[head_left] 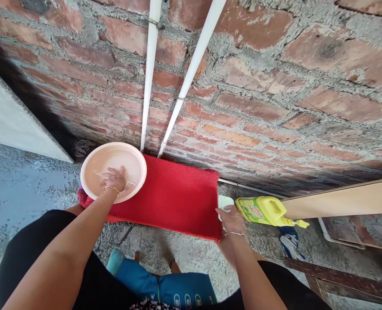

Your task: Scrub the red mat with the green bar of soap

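A pale pink plastic basin [90, 189] with shallow water stands on the left end of a low surface covered by a red cloth [181, 196]. My left hand [115, 178] is inside the basin, down at the water, with its fingers spread and nothing visible in them. Past the right end of the cloth, my right hand [232, 219] has its thumb and fingers closed about the lower part of a pale, flat, whitish-green object [225, 201]. What exactly this object is, I cannot tell. Close by on the right is a yellow detergent bottle [258, 210] with a pump top.
A brick wall [236, 107] rises behind, with two white pipes [191, 77] running down it. A pale slab [16, 116] leans at the left. Blue fabric [178, 286] lies between my legs. Shoes [290, 243] and a dark wooden beam [339, 275] are at the right.
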The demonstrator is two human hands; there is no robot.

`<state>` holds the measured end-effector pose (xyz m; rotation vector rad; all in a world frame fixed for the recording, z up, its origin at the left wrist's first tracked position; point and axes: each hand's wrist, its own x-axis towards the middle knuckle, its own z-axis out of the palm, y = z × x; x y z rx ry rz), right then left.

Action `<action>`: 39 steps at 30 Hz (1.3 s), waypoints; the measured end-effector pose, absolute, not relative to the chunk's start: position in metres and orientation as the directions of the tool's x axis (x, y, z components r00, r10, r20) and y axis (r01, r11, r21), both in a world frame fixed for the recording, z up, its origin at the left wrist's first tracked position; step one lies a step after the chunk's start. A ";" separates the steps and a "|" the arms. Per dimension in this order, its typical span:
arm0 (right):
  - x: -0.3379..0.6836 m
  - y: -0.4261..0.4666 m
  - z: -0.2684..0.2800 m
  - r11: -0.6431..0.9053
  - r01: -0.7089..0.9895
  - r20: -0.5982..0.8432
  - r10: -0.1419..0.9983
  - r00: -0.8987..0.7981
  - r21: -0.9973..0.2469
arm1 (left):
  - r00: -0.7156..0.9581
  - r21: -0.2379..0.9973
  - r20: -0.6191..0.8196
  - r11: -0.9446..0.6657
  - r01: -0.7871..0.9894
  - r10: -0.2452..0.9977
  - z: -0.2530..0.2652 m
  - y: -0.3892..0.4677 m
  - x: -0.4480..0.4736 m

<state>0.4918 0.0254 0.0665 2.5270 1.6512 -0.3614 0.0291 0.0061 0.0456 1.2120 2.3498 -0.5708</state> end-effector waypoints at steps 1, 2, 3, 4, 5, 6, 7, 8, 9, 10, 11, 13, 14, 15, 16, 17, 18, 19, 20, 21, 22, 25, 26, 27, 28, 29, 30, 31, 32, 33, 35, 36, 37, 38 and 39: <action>0.470 0.029 0.068 -0.398 0.914 -0.275 0.889 0.365 -0.075 | -0.528 -0.164 -0.546 0.534 0.829 0.651 0.045 0.006 0.029; 0.443 0.033 0.068 -0.385 0.916 -0.299 0.892 0.339 -0.111 | -0.533 -0.170 -0.543 0.536 0.827 0.649 0.044 0.006 0.029; 0.412 0.038 0.068 -0.333 0.930 -0.315 0.909 0.273 -0.156 | -0.537 -0.176 -0.539 0.537 0.825 0.649 0.043 0.007 0.029; 0.380 0.042 0.068 -0.275 0.943 -0.320 0.925 0.205 -0.190 | -0.539 -0.181 -0.537 0.535 0.825 0.649 0.041 0.007 0.029; 0.347 0.046 0.067 -0.214 0.950 -0.322 0.937 0.135 -0.227 | -0.538 -0.185 -0.536 0.531 0.827 0.650 0.040 0.007 0.029; 0.315 0.049 0.066 -0.149 0.951 -0.323 0.945 0.057 -0.269 | -0.534 -0.188 -0.535 0.523 0.831 0.655 0.038 0.007 0.028; 0.285 0.051 0.065 -0.079 0.948 -0.318 0.948 -0.024 -0.308 | -0.529 -0.192 -0.532 0.515 0.835 0.660 0.036 0.007 0.028; 0.258 0.053 0.064 -0.003 0.942 -0.312 0.944 -0.108 -0.336 | -0.528 -0.198 -0.529 0.509 0.838 0.665 0.035 0.008 0.028; 0.236 0.055 0.063 0.063 0.933 -0.307 0.934 -0.180 -0.354 | -0.527 -0.204 -0.524 0.503 0.840 0.668 0.034 0.008 0.028; 0.218 0.057 0.063 0.120 0.924 -0.304 0.922 -0.239 -0.362 | -0.528 -0.211 -0.520 0.498 0.841 0.671 0.033 0.009 0.028; 0.206 0.059 0.062 0.163 0.918 -0.306 0.910 -0.281 -0.361 | -0.530 -0.218 -0.516 0.496 0.841 0.672 0.032 0.009 0.029; 0.199 0.065 0.061 0.200 0.918 -0.324 0.892 -0.315 -0.341 | -0.543 -0.230 -0.514 0.503 0.833 0.665 0.032 0.010 0.029; 0.204 0.068 0.060 0.196 0.924 -0.336 0.890 -0.308 -0.329 | -0.549 -0.231 -0.514 0.510 0.829 0.660 0.032 0.010 0.029; 0.215 0.071 0.059 0.177 0.932 -0.348 0.892 -0.287 -0.316 | -0.550 -0.225 -0.515 0.516 0.827 0.657 0.032 0.010 0.028; 0.231 0.075 0.057 0.146 0.941 -0.357 0.899 -0.255 -0.304 | -0.548 -0.215 -0.519 0.521 0.826 0.656 0.031 0.010 0.028; 0.252 0.079 0.056 0.103 0.951 -0.361 0.909 -0.209 -0.290 | -0.542 -0.201 -0.524 0.523 0.828 0.656 0.031 0.010 0.027; 0.277 0.082 0.056 0.050 0.960 -0.363 0.920 -0.151 -0.275 | -0.535 -0.190 -0.526 0.521 0.832 0.661 0.030 0.009 0.026; 0.305 0.085 0.056 -0.013 0.967 -0.361 0.929 -0.083 -0.256 | -0.528 -0.182 -0.522 0.517 0.836 0.670 0.030 0.009 0.025; 0.335 0.087 0.058 -0.085 0.970 -0.361 0.933 -0.004 -0.229 | -0.525 -0.179 -0.516 0.514 0.839 0.677 0.029 0.009 0.025; 0.365 0.088 0.060 -0.161 0.967 -0.368 0.927 0.078 -0.200 | -0.525 -0.180 -0.511 0.512 0.840 0.681 0.029 0.008 0.025; 0.395 0.088 0.064 -0.241 0.956 -0.369 0.915 0.166 -0.167 | -0.528 -0.185 -0.507 0.512 0.839 0.682 0.029 0.008 0.026; 0.465 0.086 0.081 -0.461 0.885 -0.354 0.840 0.410 -0.068 | -0.545 -0.196 -0.512 0.527 0.827 0.664 0.033 0.008 0.029; 0.477 0.085 0.086 -0.496 0.866 -0.339 0.827 0.449 -0.060 | -0.547 -0.195 -0.513 0.531 0.825 0.662 0.036 0.009 0.031; 0.482 0.084 0.090 -0.508 0.859 -0.324 0.825 0.463 -0.067 | -0.546 -0.191 -0.511 0.532 0.825 0.663 0.039 0.009 0.032; 0.480 0.084 0.093 -0.500 0.861 -0.309 0.836 0.454 -0.088 | -0.547 -0.188 -0.513 0.536 0.823 0.662 0.042 0.009 0.034; 0.470 0.084 0.093 -0.473 0.873 -0.302 0.855 0.422 -0.119 | -0.548 -0.185 -0.518 0.540 0.821 0.657 0.046 0.010 0.035; 0.453 0.086 0.092 -0.436 0.886 -0.301 0.875 0.378 -0.156 | -0.549 -0.186 -0.522 0.541 0.820 0.653 0.049 0.010 0.036; 0.431 0.087 0.089 -0.394 0.899 -0.306 0.894 0.327 -0.192 | -0.550 -0.191 -0.528 0.541 0.819 0.647 0.052 0.010 0.037; 0.404 0.089 0.085 -0.343 0.912 -0.315 0.911 0.265 -0.226 | -0.552 -0.199 -0.531 0.538 0.819 0.643 0.054 0.010 0.038; 0.374 0.091 0.081 -0.286 0.921 -0.320 0.927 0.197 -0.263 | -0.551 -0.208 -0.532 0.531 0.821 0.643 0.055 0.011 0.039; 0.310 0.095 0.072 -0.154 0.928 -0.318 0.947 0.041 -0.340 | -0.546 -0.222 -0.527 0.515 0.828 0.651 0.055 0.011 0.039; 0.279 0.097 0.068 -0.078 0.923 -0.301 0.953 -0.042 -0.378 | -0.545 -0.228 -0.523 0.508 0.830 0.655 0.054 0.011 0.039; 0.251 0.099 0.065 -0.019 0.914 -0.294 0.949 -0.111 -0.405 | -0.542 -0.232 -0.520 0.502 0.833 0.660 0.052 0.011 0.038; 0.227 0.100 0.062 0.032 0.906 -0.292 0.941 -0.169 -0.422 | -0.539 -0.234 -0.517 0.496 0.836 0.665 0.050 0.011 0.037; 0.207 0.102 0.060 0.075 0.900 -0.297 0.930 -0.219 -0.430 | -0.537 -0.233 -0.518 0.494 0.838 0.666 0.048 0.011 0.037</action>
